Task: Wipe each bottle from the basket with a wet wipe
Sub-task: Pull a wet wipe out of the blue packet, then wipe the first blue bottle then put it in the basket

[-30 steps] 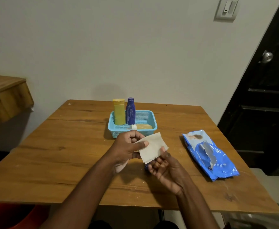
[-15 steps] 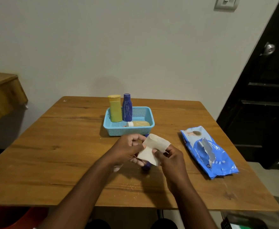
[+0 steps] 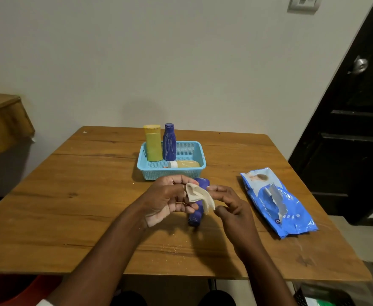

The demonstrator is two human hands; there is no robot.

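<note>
My left hand (image 3: pixel 170 199) pinches one end of a crumpled white wet wipe (image 3: pixel 199 196) between thumb and forefinger. Its lower fingers curl against a dark blue bottle (image 3: pixel 197 208) that slants just behind the wipe, above the table. My right hand (image 3: pixel 229 204) is beside them with curled fingers, its thumb and a finger on the wipe's lower corner. The light blue basket (image 3: pixel 172 173) stands behind the hands. In it a yellow bottle (image 3: pixel 152 143) and a second blue bottle (image 3: pixel 169 142) stand upright, and a tan bottle (image 3: pixel 184 164) lies flat.
An opened blue wet wipe pack (image 3: pixel 276 202) lies to the right on the wooden table (image 3: pixel 81 206). Crumbs are scattered near the front edge. A black door stands at the right and a wooden ledge at the far left.
The wipe, flat and spread a second ago, is now bunched between both hands. My right hand turned from palm up to gripping its corner, and the blue bottle shows more.
</note>
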